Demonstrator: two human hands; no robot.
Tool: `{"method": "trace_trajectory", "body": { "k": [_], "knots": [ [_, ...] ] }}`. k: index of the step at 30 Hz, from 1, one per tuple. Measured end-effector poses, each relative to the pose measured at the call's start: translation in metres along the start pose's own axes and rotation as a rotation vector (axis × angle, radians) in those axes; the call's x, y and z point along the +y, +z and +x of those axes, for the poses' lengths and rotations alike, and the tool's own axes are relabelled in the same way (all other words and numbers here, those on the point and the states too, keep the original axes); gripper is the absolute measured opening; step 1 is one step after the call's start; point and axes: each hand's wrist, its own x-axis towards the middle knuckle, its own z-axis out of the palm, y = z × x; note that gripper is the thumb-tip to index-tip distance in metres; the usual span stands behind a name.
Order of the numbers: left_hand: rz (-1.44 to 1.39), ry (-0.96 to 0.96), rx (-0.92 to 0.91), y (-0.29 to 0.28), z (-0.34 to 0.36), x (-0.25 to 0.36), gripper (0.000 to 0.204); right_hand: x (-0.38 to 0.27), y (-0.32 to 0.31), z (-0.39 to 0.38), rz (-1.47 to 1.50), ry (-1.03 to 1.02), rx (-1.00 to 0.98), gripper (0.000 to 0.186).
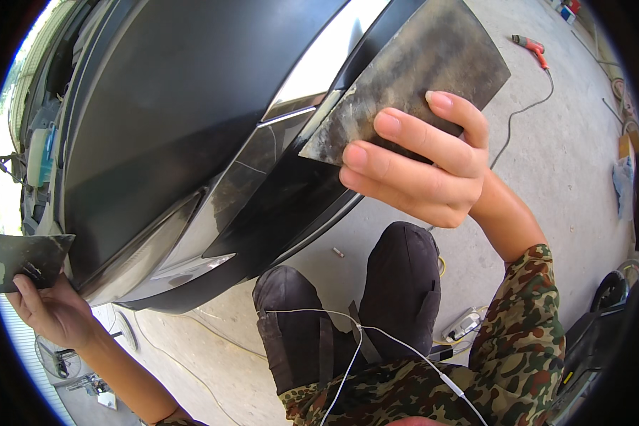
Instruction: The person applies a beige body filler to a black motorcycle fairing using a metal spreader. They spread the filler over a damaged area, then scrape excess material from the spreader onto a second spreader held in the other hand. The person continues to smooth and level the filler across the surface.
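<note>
In my right hand point(422, 160) is a stiff, dark rectangular sheet point(433, 64) with pale, cloudy smears. The fingers lie across its face and the thumb is hidden behind it. One edge of the sheet is close to the chrome-and-black trim point(252, 167) of a car's dark body point(184, 85); whether they touch, I cannot tell. At the far left, my left hand point(53, 312) grips a smaller dark sheet point(32, 259) with pale marks, beside the lower corner of a clear light-like panel point(145, 248). The picture's rim cuts this sheet off.
A red heat gun point(531, 50) with a cord lies on the concrete floor point(539, 142) at the far right. My dark-trousered knees point(401, 284) are below the car. A thin white cable point(405, 344) crosses my lap, and a power strip point(465, 324) lies to the right.
</note>
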Motion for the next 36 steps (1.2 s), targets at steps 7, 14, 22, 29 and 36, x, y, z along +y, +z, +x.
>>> {"method": "trace_trajectory", "body": {
  "k": [7, 14, 22, 29, 36],
  "knots": [
    [0.001, -0.015, 0.053, 0.002, 0.000, 0.001, 0.032, 0.001, -0.002, -0.001, -0.008, -0.023, -0.027, 0.024],
    [0.005, 0.007, -0.038, -0.001, 0.000, 0.005, 0.032, 0.001, -0.006, -0.004, -0.004, -0.031, -0.086, 0.027],
    [-0.023, -0.012, -0.055, -0.002, 0.000, 0.003, 0.031, 0.000, -0.008, -0.003, -0.005, -0.043, -0.072, 0.027],
    [0.007, 0.015, -0.032, 0.005, -0.001, 0.006, 0.029, 0.000, -0.001, -0.002, 0.014, 0.006, 0.004, 0.019],
    [-0.045, -0.003, -0.044, -0.007, 0.002, 0.006, 0.028, 0.001, -0.004, -0.007, 0.016, 0.008, -0.013, 0.017]
  ]
}}
